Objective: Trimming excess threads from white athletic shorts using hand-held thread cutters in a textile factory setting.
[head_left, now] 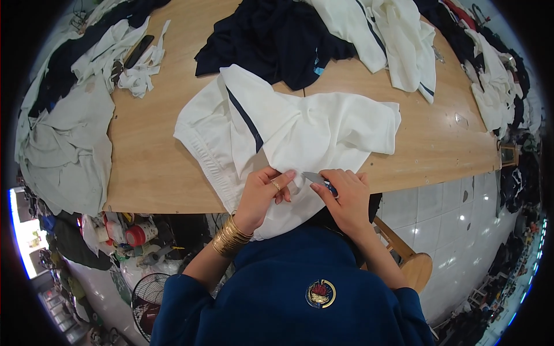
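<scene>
A pair of white trousers [334, 124] with a dark stripe and a gathered elastic waistband lies across the near edge of the table, part of it hanging toward my lap. My left hand [266, 193], with gold bangles on its wrist, is closed on a fold of the trousers, thumb and forefinger pinched together. In my right hand [346, 199] is a pair of thread snips [314, 177], its pointed metal blades turned left, close to the left fingertips. The palm side of the right hand hides most of the snips' handle.
On the wooden table [144, 167], a navy garment [265, 40] and more white striped garments [404, 43] lie at the back. Pale grey cloth [69, 144] covers the left end, near white scraps [141, 72]. A wooden stool [416, 271] stands at lower right, a black fan [150, 294] at lower left.
</scene>
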`<action>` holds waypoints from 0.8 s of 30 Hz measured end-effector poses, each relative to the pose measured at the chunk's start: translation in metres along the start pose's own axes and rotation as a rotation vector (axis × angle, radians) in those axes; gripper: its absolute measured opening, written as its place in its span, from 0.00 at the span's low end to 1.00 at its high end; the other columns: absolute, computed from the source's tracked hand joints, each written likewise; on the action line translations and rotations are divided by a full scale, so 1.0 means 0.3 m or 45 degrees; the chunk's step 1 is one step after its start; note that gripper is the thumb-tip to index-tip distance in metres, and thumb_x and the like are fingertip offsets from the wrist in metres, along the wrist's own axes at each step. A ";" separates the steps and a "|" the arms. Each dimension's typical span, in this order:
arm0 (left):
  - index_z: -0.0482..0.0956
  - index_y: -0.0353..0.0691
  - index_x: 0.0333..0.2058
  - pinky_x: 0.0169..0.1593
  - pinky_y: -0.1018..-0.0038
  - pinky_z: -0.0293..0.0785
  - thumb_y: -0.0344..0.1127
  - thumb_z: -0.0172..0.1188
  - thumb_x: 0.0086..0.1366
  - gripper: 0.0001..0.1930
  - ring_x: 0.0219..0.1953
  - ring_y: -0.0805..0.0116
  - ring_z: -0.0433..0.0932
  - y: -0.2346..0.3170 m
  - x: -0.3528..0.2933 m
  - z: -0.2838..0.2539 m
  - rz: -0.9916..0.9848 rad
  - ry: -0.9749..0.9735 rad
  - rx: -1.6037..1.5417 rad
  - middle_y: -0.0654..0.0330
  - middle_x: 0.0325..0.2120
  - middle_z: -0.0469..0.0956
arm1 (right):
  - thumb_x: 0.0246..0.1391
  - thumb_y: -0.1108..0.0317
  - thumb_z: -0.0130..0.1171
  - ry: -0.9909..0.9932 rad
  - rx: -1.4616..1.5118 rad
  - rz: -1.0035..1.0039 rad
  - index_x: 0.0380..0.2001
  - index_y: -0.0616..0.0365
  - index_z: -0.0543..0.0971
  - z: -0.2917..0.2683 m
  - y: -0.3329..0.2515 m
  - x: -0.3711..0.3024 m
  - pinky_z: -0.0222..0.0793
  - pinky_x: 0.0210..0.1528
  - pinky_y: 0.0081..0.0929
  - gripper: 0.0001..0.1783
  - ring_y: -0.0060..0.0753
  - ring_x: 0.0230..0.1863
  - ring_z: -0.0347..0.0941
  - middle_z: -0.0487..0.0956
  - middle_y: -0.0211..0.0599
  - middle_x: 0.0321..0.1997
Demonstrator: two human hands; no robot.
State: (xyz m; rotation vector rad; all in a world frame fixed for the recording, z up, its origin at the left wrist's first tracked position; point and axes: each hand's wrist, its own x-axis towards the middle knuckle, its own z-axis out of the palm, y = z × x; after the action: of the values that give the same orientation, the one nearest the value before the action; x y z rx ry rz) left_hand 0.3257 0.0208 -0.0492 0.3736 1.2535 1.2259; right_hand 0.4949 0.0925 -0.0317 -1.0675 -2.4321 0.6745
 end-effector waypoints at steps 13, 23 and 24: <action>0.77 0.34 0.34 0.20 0.87 0.57 0.35 0.57 0.58 0.10 0.17 0.83 0.70 0.008 -0.018 0.027 0.187 -0.017 0.200 0.66 0.20 0.75 | 0.48 0.55 0.55 0.082 -0.100 -0.021 0.29 0.52 0.74 -0.011 -0.019 0.004 0.50 0.33 0.28 0.13 0.29 0.24 0.64 0.70 0.28 0.20; 0.77 0.34 0.33 0.20 0.87 0.58 0.36 0.57 0.58 0.11 0.18 0.83 0.70 0.008 -0.019 0.026 0.146 -0.040 0.171 0.65 0.21 0.75 | 0.46 0.58 0.58 0.083 -0.104 -0.011 0.28 0.54 0.74 -0.009 -0.030 0.011 0.50 0.32 0.27 0.11 0.29 0.24 0.65 0.72 0.29 0.22; 0.77 0.34 0.33 0.20 0.87 0.58 0.36 0.57 0.58 0.11 0.19 0.82 0.70 0.006 -0.018 0.025 0.116 -0.049 0.142 0.65 0.21 0.75 | 0.46 0.58 0.58 0.083 -0.104 -0.010 0.28 0.54 0.74 -0.005 -0.029 0.010 0.50 0.32 0.27 0.11 0.29 0.24 0.65 0.72 0.29 0.22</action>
State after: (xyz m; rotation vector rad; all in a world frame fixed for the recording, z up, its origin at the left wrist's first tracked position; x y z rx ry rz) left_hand 0.3320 0.0198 -0.0425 0.5378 1.2867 1.2232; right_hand 0.4889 0.0902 -0.0249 -1.0930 -2.4251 0.5331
